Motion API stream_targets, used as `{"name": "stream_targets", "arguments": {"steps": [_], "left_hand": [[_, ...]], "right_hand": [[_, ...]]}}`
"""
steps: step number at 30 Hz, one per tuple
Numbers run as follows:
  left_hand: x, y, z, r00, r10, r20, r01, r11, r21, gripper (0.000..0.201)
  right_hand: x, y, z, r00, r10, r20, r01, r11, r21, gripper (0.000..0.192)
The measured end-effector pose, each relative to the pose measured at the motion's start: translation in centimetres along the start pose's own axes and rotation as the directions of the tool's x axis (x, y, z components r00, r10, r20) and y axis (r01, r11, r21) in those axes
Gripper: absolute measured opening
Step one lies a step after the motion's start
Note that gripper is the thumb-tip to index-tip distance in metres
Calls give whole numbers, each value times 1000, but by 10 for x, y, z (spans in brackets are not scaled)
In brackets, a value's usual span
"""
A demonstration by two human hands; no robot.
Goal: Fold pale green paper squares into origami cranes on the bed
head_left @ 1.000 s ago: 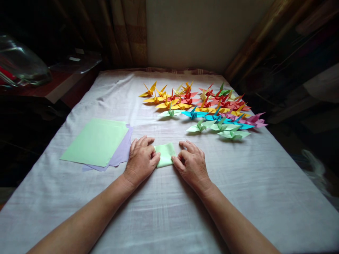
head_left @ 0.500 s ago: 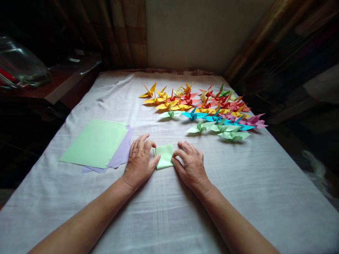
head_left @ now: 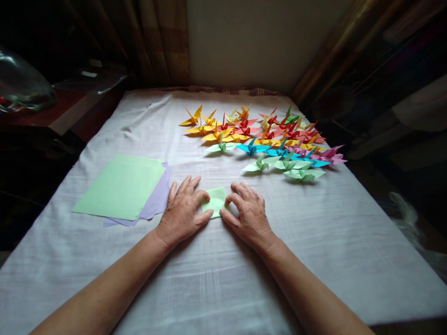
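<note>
A small folded square of light green paper [head_left: 215,200] lies on the white cloth [head_left: 216,279] in front of me. My left hand [head_left: 182,213] presses on its left edge with thumb and forefinger. My right hand [head_left: 246,212] pinches its right edge, fingers curled over the corner. Only the middle of the folded paper shows between the two hands.
A stack of flat sheets, light green [head_left: 120,187] over lilac [head_left: 157,200], lies left of my hands. Several finished paper cranes in yellow, red, blue, pink and green [head_left: 265,139] cluster at the back right. A dark side table [head_left: 66,109] stands at the left.
Both hands have closed in on the folded green paper, covering more of it. The view has tilted a little, so everything sits slightly higher and left.
</note>
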State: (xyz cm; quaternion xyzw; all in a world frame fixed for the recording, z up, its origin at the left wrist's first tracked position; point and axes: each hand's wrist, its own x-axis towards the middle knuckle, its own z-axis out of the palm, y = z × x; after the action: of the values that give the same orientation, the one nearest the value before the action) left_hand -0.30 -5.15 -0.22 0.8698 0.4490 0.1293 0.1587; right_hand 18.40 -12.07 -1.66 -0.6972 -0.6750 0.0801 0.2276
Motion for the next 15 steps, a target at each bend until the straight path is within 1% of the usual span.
{"name": "stream_targets", "arguments": {"steps": [7,12,15], "left_hand": [[0,-3,-4,996,21,85,-22,1000,17,28],[1,-8,-4,991,54,122,-54,999,-3,33],[3,-11,-6,984,70,166,-70,998,-3,36]], "right_hand": [[0,-5,0,1000,6,-8,-6,1000,-15,27],[0,-10,1,1000,27,-14,-27,1000,-10,29],[0,-7,0,1000,20,7,-20,1000,-7,28]]}}
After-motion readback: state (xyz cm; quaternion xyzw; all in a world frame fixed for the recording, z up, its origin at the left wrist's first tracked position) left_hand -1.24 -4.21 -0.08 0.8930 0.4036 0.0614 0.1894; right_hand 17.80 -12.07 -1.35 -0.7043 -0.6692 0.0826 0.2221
